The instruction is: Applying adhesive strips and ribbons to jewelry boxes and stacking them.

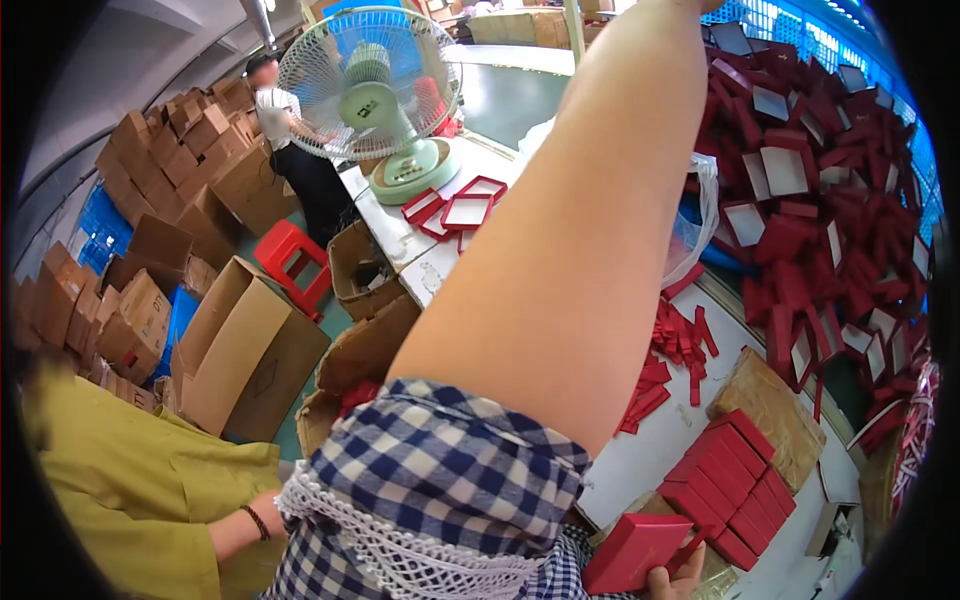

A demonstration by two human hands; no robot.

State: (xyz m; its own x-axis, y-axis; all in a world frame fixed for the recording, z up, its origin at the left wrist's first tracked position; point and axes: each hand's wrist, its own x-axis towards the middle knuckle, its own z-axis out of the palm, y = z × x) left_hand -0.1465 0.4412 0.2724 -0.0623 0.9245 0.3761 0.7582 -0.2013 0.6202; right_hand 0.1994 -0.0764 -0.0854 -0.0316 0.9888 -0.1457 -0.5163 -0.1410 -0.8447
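Note:
My left arm stretches up across the middle of the view, with a blue-and-white checked, lace-trimmed sleeve. Its hand lies past the top edge, so its fingers are hidden. At the lower right my right hand (677, 577) grips a red gift box (638, 552), thumb and fingers on its right end. A narrow red strip (694, 545) shows by the fingers; whether it is held too I cannot tell. Beside that hand, stacked red boxes (727, 482) stand on the white table (625, 478). Loose red strips (682, 340) lie farther back.
A large heap of red boxes (785, 225) fills the right side. On the table stand a green fan (405, 165) and open red box parts (467, 211). A co-worker in olive (150, 470) is close at left; another person (290, 140) stands behind. Cartons (245, 350) and a red stool (290, 258) occupy the floor.

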